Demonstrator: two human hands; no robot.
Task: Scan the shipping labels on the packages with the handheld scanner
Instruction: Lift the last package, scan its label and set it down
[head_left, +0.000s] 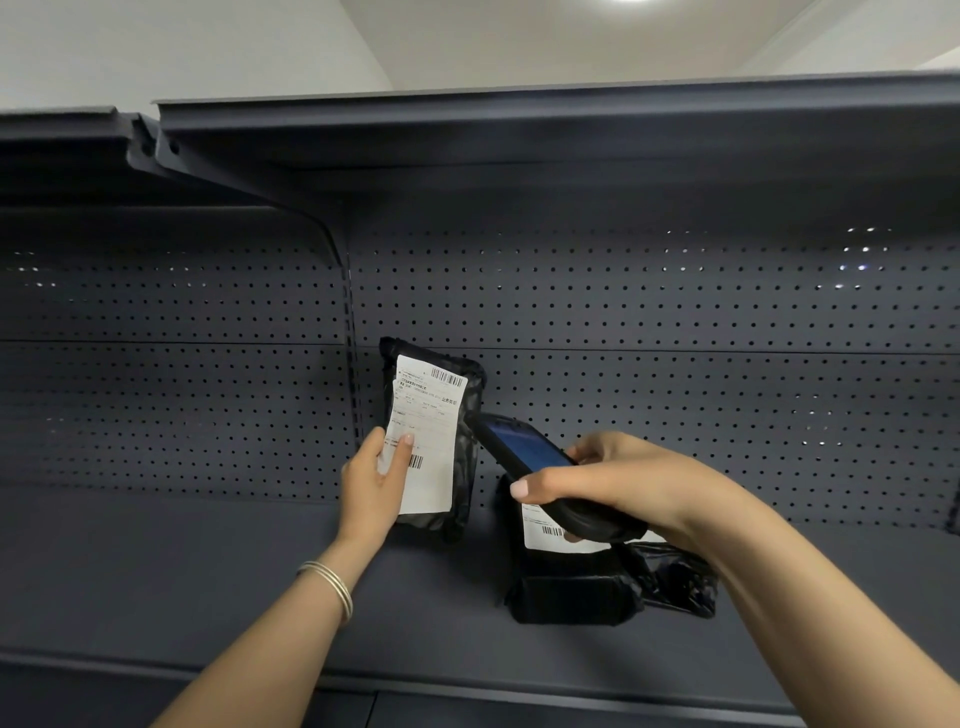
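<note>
A black bagged package (465, 410) stands upright on the shelf, its white shipping label (428, 431) facing me with barcodes at the top and lower middle. My left hand (371, 483) grips its lower left side, thumb on the label. In my right hand (618, 483) is the black handheld scanner (524, 457), screen lit blue, its front end almost touching the package's right edge. A second black package (566, 587) lies flat under the scanner, and its white label (545, 530) is partly hidden.
The dark grey shelf (208, 571) runs left and right, backed by a perforated panel (675, 322). Another shelf (519, 124) hangs overhead. A crumpled black bag (680, 582) lies right of the flat package. The shelf's front edge (467, 691) is near me.
</note>
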